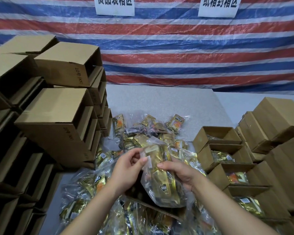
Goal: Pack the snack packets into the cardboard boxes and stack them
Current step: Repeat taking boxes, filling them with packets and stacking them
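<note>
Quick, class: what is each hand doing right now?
Left hand: pinches the bag at its top.
Right hand: grips the bag's side.

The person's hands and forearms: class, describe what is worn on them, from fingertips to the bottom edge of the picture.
Nothing is worn. The left hand and right hand are bare, without gloves, and no rings, watch or wristband show. Both forearms are bare too; no sleeve shows before the frame's bottom edge.

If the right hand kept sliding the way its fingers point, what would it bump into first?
Probably the left hand. The right hand points leftward across the clear packet bag both hands hold, though depth is hard to judge.
</note>
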Tool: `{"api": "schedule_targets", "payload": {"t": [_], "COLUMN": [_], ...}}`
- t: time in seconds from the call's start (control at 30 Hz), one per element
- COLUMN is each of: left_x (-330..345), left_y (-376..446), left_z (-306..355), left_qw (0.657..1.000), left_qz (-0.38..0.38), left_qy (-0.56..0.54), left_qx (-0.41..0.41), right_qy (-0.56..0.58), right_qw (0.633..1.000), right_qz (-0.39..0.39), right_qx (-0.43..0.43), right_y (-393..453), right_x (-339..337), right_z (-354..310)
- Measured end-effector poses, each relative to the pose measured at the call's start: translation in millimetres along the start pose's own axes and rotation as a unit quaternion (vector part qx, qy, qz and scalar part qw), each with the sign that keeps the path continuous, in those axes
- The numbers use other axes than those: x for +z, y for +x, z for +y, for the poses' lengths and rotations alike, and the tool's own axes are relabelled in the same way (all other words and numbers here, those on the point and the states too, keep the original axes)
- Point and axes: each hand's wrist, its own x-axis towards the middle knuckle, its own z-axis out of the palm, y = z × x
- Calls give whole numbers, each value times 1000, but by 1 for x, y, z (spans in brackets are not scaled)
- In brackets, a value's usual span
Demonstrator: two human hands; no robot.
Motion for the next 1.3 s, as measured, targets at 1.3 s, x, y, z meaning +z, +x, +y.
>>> {"api": "schedule_targets", "payload": {"t": [1.3], "left_x": [-1], "left_y": [-17], "left_z": [-69], "left_qw": [995], "left_qz": [-38], "left_qy": [31], "left_qx": [-90], "right_qy": [-706], "right_qw": [698], "right_qz": [6], "right_qx": [121], "right_y": [90], "right_x": [21], "right_z": [97]}}
